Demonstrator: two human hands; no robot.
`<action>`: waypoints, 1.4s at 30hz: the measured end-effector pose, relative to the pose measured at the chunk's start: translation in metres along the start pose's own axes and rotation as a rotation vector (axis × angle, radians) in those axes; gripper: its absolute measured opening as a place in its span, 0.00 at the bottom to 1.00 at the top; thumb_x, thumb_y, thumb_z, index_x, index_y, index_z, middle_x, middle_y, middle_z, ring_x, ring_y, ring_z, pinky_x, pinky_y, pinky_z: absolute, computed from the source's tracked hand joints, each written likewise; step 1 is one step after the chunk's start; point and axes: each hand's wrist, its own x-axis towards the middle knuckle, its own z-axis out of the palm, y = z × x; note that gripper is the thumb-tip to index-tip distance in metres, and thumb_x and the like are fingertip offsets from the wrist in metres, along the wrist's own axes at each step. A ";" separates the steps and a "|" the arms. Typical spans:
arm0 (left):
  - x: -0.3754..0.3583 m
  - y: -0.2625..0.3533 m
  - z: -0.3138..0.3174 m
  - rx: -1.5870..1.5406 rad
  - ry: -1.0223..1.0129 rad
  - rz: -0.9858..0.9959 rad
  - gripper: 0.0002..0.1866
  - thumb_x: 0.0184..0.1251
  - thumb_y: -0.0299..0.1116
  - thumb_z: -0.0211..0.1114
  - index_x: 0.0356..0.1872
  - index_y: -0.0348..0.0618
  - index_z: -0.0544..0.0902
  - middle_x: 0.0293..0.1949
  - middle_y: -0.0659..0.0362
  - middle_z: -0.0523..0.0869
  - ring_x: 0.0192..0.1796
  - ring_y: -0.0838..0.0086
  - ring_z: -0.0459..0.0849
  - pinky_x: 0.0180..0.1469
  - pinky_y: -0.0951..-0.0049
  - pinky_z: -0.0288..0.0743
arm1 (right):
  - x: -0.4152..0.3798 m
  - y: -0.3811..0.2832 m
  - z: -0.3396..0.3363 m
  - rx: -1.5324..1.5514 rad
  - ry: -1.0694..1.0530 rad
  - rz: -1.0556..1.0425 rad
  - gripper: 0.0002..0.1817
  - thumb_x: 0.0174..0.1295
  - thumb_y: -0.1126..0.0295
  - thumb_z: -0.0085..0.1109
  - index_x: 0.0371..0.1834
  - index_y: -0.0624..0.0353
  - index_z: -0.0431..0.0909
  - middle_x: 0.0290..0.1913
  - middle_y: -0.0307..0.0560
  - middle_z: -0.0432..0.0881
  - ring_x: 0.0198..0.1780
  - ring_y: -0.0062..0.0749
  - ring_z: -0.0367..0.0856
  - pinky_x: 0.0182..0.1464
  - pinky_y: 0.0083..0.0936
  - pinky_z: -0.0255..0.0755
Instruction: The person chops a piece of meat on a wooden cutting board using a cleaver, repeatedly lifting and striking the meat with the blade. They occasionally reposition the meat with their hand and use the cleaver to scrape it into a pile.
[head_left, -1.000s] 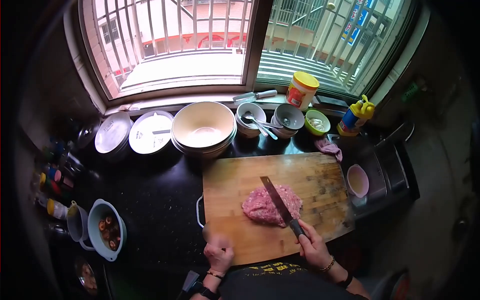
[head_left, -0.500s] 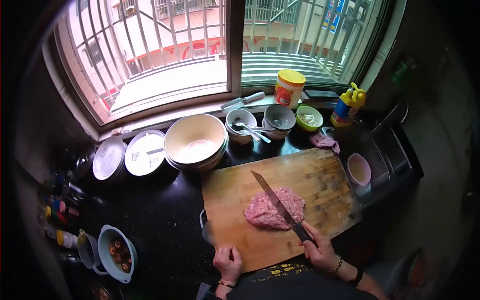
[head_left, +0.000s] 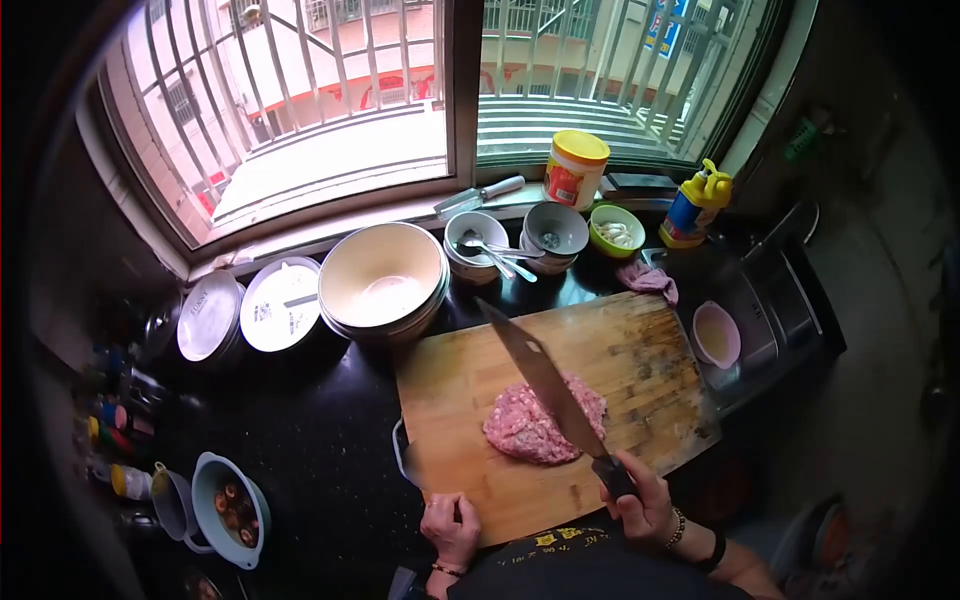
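Note:
A mound of pink minced meat (head_left: 530, 428) lies on the wooden cutting board (head_left: 450, 380). My right hand (head_left: 642, 500) grips the black handle of a large knife (head_left: 548, 380), whose blade slants up to the left over the meat and hides part of it. Whether the blade touches the meat cannot be made out. At the board's near left edge rests my left hand (head_left: 452, 524), its fingers curled in, with nothing seen in it.
Behind the board stand a large cream bowl (head_left: 383, 275), small bowls with spoons (head_left: 476, 240), a green bowl (head_left: 616, 230) and a yellow pump bottle (head_left: 696, 205). White plates (head_left: 280, 305) and a blue bowl (head_left: 228, 510) are at left. A pink bowl (head_left: 716, 335) sits by the sink.
The knife has turned so that more of its flat side shows, and its tip has moved up and left. My left hand stays at the board's edge. The whole view has shifted slightly.

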 end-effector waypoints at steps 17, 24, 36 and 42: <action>0.002 -0.005 0.003 0.021 0.016 0.006 0.03 0.50 0.23 0.63 0.25 0.42 0.77 0.24 0.54 0.77 0.27 0.59 0.78 0.29 0.64 0.71 | 0.008 0.048 0.027 -0.329 -0.206 0.311 0.19 0.65 0.62 0.52 0.55 0.62 0.70 0.30 0.56 0.80 0.29 0.54 0.80 0.31 0.37 0.73; 0.000 -0.003 0.000 0.008 -0.010 -0.014 0.03 0.51 0.23 0.63 0.26 0.42 0.77 0.25 0.54 0.77 0.28 0.59 0.78 0.30 0.64 0.71 | -0.007 0.016 0.021 -0.011 0.019 -0.033 0.17 0.66 0.63 0.51 0.54 0.59 0.69 0.26 0.58 0.78 0.30 0.52 0.81 0.31 0.37 0.73; 0.001 -0.003 -0.001 0.019 -0.015 0.004 0.03 0.51 0.23 0.62 0.26 0.42 0.77 0.25 0.54 0.77 0.28 0.58 0.78 0.30 0.64 0.71 | -0.011 0.034 0.026 -0.022 -0.035 -0.090 0.18 0.65 0.60 0.54 0.51 0.59 0.71 0.26 0.55 0.79 0.28 0.49 0.81 0.29 0.36 0.72; 0.000 -0.003 -0.002 0.015 -0.010 0.001 0.03 0.52 0.23 0.62 0.26 0.42 0.77 0.24 0.54 0.77 0.28 0.58 0.78 0.30 0.64 0.71 | 0.004 0.015 0.025 -0.243 -0.229 0.297 0.15 0.64 0.61 0.53 0.48 0.58 0.73 0.26 0.56 0.79 0.30 0.52 0.80 0.32 0.38 0.72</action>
